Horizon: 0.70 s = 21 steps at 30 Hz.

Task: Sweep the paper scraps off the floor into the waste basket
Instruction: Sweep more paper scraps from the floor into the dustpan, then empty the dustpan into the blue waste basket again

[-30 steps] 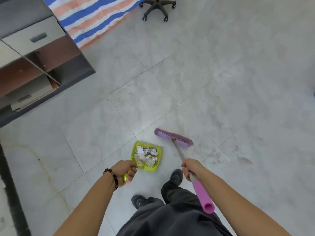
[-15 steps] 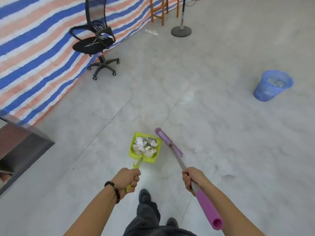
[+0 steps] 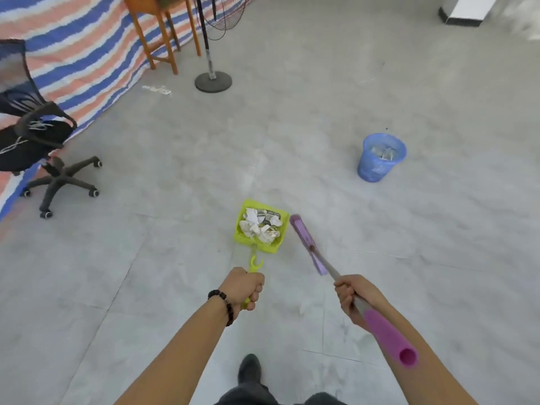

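- The left hand [image 3: 244, 287], low in the middle of the frame, is clenched around the thin handle of a lime-green plastic dustpan [image 3: 274, 248]. The pan sits just above the fist, held out ahead.
- Crumpled white paper scraps [image 3: 258, 226] are heaped inside the pan, nearly filling it.
- The right hand [image 3: 355, 299], to the right of the left hand, grasps the grey shaft of a broom with a flat purple head [image 3: 306, 244]. The head lies just beside the pan's right edge (touching or not, I cannot tell).
- A round blue plastic waste basket [image 3: 381, 157] stands upright at right of centre, above and to the right of both hands and well apart from the pan. Pale litter already shows inside it.
- The right hand is nearer the basket, but the left one carries the load. The pan therefore probably has to travel up and rightward across the frame, past the line of the broom.
- The pan's long axis runs almost straight up the frame, open end farthest from the fist. Tipping it forward over the rim looks the natural way to empty it.
- A few white bits [image 3: 157, 89] lie in the upper left near a striped tarpaulin [image 3: 73, 54]; they are too small to identify.
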Each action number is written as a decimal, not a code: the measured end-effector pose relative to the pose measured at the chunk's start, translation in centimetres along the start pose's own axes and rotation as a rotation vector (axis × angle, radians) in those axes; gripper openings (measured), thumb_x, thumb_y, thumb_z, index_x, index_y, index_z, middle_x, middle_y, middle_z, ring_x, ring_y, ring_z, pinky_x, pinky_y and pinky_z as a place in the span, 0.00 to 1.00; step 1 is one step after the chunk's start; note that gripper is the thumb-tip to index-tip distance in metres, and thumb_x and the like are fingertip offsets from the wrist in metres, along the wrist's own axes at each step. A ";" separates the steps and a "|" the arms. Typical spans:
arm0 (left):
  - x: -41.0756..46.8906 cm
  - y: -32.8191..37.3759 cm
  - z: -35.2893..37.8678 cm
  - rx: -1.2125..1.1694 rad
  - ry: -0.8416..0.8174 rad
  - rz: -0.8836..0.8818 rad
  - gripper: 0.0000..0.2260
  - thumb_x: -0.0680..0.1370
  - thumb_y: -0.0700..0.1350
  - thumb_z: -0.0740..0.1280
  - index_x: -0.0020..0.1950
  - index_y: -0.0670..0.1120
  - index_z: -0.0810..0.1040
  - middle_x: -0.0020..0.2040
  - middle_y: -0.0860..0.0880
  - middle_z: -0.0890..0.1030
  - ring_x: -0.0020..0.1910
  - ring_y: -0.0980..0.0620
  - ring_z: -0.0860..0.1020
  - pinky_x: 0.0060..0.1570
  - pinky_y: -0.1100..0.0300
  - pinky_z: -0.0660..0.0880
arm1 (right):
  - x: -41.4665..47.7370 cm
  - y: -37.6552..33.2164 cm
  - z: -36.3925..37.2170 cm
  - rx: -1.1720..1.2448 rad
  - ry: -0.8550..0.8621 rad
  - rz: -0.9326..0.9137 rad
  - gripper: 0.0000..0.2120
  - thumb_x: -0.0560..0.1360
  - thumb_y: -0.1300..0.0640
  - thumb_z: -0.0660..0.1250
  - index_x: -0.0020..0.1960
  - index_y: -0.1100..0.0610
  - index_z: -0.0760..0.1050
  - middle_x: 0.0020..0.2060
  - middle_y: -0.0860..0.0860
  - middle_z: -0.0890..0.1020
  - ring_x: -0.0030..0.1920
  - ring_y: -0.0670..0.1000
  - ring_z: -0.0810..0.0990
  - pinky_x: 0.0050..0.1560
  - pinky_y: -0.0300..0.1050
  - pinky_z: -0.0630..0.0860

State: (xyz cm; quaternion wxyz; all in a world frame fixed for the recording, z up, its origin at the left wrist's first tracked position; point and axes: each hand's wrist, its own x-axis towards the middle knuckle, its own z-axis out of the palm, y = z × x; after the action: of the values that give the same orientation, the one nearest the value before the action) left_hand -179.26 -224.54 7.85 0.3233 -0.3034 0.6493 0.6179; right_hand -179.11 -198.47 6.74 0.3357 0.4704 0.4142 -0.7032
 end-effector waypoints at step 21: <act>25.8 41.6 25.2 0.369 -0.167 0.117 0.12 0.75 0.35 0.62 0.36 0.46 0.64 0.30 0.49 0.66 0.24 0.54 0.59 0.23 0.66 0.56 | 9.8 -44.2 -8.4 0.379 0.140 -0.131 0.11 0.75 0.69 0.60 0.37 0.58 0.67 0.21 0.49 0.68 0.16 0.43 0.65 0.17 0.30 0.65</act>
State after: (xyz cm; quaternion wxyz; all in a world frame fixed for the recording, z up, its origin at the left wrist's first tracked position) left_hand -226.79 -197.03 11.84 0.3895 -0.1485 0.7391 0.5291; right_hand -217.26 -172.61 7.49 0.1650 0.5449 0.3265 -0.7545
